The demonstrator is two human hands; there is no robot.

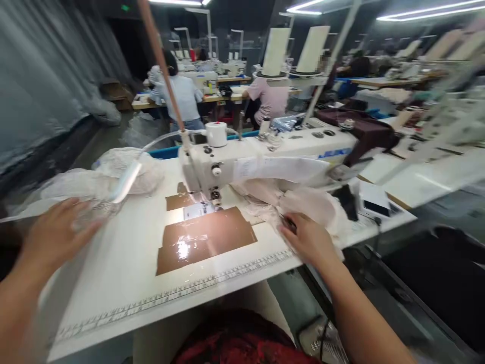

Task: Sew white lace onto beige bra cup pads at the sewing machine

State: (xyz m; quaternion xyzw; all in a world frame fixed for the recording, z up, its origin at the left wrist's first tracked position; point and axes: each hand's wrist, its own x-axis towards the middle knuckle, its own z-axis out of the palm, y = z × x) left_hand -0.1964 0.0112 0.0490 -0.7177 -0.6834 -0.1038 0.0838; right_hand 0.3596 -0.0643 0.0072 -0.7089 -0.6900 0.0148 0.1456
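Observation:
My left hand reaches over the left side of the table, slightly blurred, thumb and fingers apart. Its fingertips are at the near edge of a heap of sheer white fabric; whether they touch it I cannot tell. On the right, my right hand is closed around small dark thread snips, mostly hidden by the fingers. Beside them lies pale cream fabric with a lacy edge, bunched under the sewing machine's arm. The white sewing machine stands between my hands, its needle area over a metal plate.
Shiny brown tape covers the tabletop before the needle. A printed ruler runs along the front edge. Thread cones stand above the machine. A dark cloth drapes its right end. Other people sit at machines beyond.

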